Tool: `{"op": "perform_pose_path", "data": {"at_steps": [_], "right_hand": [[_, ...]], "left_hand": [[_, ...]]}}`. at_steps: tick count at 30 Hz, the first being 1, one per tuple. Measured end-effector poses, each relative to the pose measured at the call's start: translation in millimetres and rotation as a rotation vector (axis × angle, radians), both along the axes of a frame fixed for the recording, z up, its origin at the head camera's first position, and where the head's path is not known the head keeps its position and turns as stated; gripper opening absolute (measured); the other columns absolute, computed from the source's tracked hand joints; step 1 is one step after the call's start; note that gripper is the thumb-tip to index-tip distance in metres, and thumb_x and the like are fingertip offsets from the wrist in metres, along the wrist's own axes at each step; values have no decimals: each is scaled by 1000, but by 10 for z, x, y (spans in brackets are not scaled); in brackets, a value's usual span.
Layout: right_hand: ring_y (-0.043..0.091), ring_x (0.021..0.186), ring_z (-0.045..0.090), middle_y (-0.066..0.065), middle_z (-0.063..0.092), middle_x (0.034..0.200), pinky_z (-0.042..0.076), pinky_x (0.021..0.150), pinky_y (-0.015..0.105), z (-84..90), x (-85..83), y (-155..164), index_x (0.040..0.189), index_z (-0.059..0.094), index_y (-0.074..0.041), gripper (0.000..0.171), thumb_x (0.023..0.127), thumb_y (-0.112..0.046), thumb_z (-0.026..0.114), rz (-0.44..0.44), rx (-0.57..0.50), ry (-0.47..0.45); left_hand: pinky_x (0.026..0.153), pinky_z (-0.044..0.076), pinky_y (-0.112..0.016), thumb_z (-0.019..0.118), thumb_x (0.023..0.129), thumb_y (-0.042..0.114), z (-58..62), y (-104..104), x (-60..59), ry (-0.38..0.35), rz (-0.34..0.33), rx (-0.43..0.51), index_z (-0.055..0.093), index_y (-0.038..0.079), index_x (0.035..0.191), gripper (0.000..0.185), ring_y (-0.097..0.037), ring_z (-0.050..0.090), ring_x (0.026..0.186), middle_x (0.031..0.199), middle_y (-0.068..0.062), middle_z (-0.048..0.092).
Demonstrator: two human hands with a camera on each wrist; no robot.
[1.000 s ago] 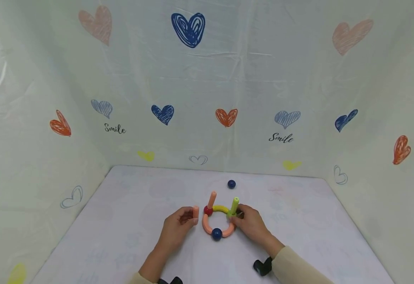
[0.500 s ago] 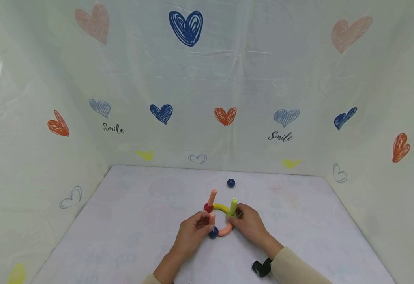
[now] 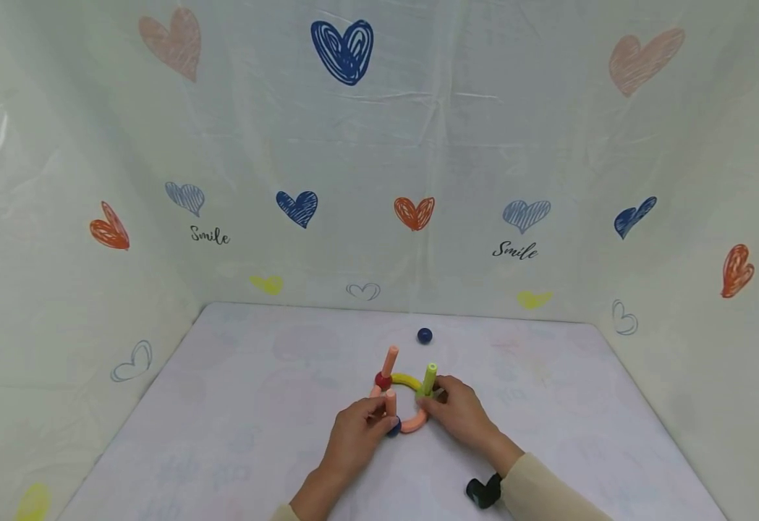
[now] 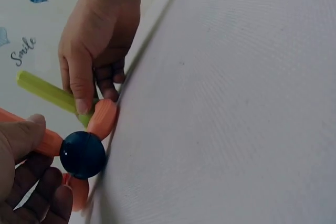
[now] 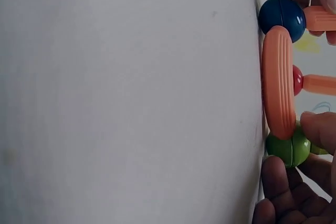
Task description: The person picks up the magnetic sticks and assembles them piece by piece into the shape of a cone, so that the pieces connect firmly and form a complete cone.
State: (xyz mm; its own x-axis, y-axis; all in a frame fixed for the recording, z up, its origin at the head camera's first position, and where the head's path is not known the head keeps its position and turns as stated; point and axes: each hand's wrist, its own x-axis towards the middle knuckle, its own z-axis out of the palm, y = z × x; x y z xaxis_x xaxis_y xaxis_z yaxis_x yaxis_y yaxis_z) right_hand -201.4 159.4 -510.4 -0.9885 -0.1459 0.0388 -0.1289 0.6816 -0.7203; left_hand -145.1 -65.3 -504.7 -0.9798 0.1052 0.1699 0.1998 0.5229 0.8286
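Ring (image 3: pixel 405 405) of curved rods and balls sits low centre of the head frame, flat on the white table (image 3: pixel 236 405), between both hands.

Left hand (image 3: pixel 356 433): fingers curled, pinching a short orange rod (image 3: pixel 391 402) upright. Rod's lower end meets the blue ball (image 3: pixel 395 428) at the ring's near edge. Left wrist view confirms: orange rod (image 4: pixel 44 139) touching blue ball (image 4: pixel 82 154), thumb and fingers (image 4: pixel 18 140) wrapped around the rod.

Right hand (image 3: pixel 459 412): at the ring's right side, fingers curled around the base of the upright green rod (image 3: pixel 429 378). Left wrist view shows a fingertip (image 4: pixel 83 103) pressing the green rod (image 4: pixel 44 92) right beside an orange curved piece (image 4: pixel 103 119). Right wrist view: green ball (image 5: pixel 287 149) pinched between fingers (image 5: pixel 320 129), touching the orange curved piece (image 5: pixel 278 82); blue ball (image 5: pixel 282 18) at the piece's other end.

Rest of the ring: red ball (image 3: pixel 382 380) at the far left with an upright orange rod (image 3: pixel 389 359) on it, yellow curved piece (image 3: pixel 406 380) bridging red ball to green rod.

Loose blue ball (image 3: pixel 424 335) lies further back on the table, apart from the ring. Black wrist strap (image 3: pixel 483 492) on the right arm, beige sleeve (image 3: pixel 542 492) lower right. Backdrop: pale sheet with hearts and "Smile" print (image 3: pixel 514 251).
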Motion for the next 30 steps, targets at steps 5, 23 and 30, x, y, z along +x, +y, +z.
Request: {"op": "perform_pose_path", "data": {"at_steps": [5, 23, 30], "right_hand": [[10, 84, 59, -1, 70, 102, 52, 72, 27, -12, -3, 20, 122, 74, -9, 32, 94, -25, 79, 16, -6, 0], [10, 79, 55, -6, 65, 94, 47, 68, 24, -54, 53, 50, 107, 73, -15, 24, 90, -29, 83, 25, 35, 9], [10, 78, 54, -6, 63, 92, 47, 66, 24, -36, 111, 63, 106, 71, -15, 26, 89, -28, 85, 41, 53, 42]], "left_hand": [[73, 52, -24, 81, 94, 24, -5, 18, -14, 84, -9, -142, 79, 15, 113, 21, -3, 59, 82, 93, 9, 74], [73, 53, -30, 84, 90, 19, 21, 6, -4, 112, 34, -255, 79, 11, 109, 21, -8, 62, 83, 94, 4, 74], [74, 54, -29, 84, 90, 19, -24, -12, -13, 135, 55, -225, 80, 12, 109, 20, -9, 65, 86, 98, 3, 75]]}}
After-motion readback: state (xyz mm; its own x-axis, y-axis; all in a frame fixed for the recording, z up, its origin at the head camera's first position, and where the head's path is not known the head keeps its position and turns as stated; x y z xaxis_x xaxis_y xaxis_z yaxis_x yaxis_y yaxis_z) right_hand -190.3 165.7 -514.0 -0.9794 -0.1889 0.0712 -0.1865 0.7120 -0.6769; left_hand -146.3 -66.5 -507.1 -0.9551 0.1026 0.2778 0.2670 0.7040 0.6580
